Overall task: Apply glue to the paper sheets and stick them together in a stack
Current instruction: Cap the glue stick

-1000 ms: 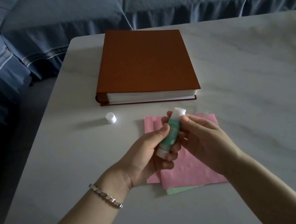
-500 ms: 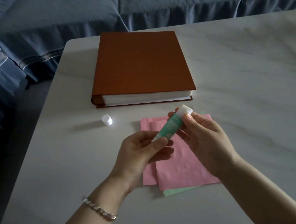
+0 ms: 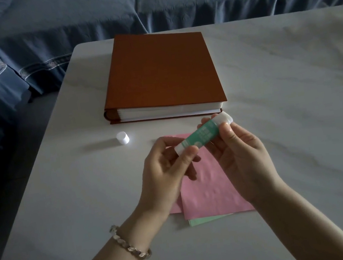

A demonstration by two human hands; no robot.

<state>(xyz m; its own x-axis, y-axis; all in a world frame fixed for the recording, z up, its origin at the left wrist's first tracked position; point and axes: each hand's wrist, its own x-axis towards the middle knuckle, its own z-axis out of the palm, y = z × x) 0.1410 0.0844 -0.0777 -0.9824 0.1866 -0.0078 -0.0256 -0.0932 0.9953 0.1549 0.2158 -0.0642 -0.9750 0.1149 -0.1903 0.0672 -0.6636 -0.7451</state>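
— Where do the paper sheets (image 3: 210, 196) lie?
— Flat on the table (image 3: 295, 113), directly beneath both hands.
— And the glue stick (image 3: 204, 135)?
— The left hand (image 3: 167, 169) pinches its near end and the right hand (image 3: 242, 159) grips its far end; it slants away rightward. The cap (image 3: 123, 137) stands off, farther left.

Lone head-worn view, steeply forward-down, close over table (image 3: 279, 76); dim sofa (image 3: 85, 14), probably, beyond

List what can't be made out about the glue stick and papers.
Head view, glue stick: label print too small and dim to read.
Head view, pink sheets: far part hidden behind left hand and right hand; count unclear.
Head view, green sheet: only a strip shows under the pink sheets.
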